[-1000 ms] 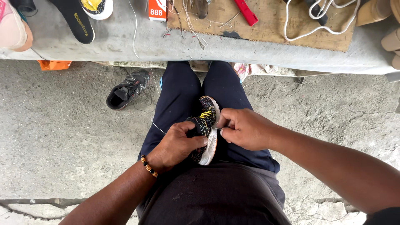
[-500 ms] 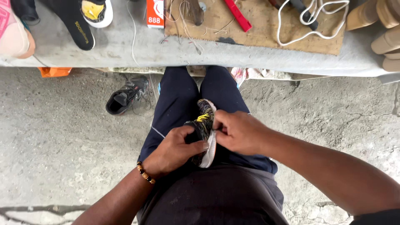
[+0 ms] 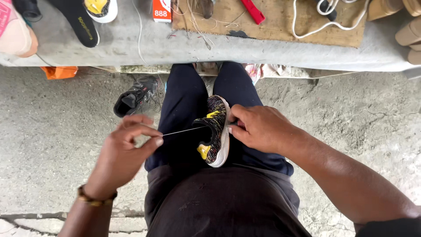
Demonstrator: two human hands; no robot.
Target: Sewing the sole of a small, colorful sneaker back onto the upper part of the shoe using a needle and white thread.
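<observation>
A small black knitted shoe [image 3: 213,131] with yellow marks and a white sole lies on its side on my lap, between my thighs. My right hand [image 3: 262,129] grips the shoe's sole edge at its right side. My left hand [image 3: 127,151] is out to the left of my lap, fingers pinched on a thin pale thread [image 3: 182,131]. The thread runs taut from that pinch to the shoe's upper.
A grey concrete ledge [image 3: 131,48] crosses the top, carrying a black insole [image 3: 79,22], a brown board [image 3: 280,22] with a red tool [image 3: 252,11] and white cord [image 3: 307,30]. A black shoe [image 3: 136,97] lies on the rough concrete floor left of my knee.
My left hand has left the shoe and drawn away to the left, pulling the thread out taut. The right hand stays on the shoe.
</observation>
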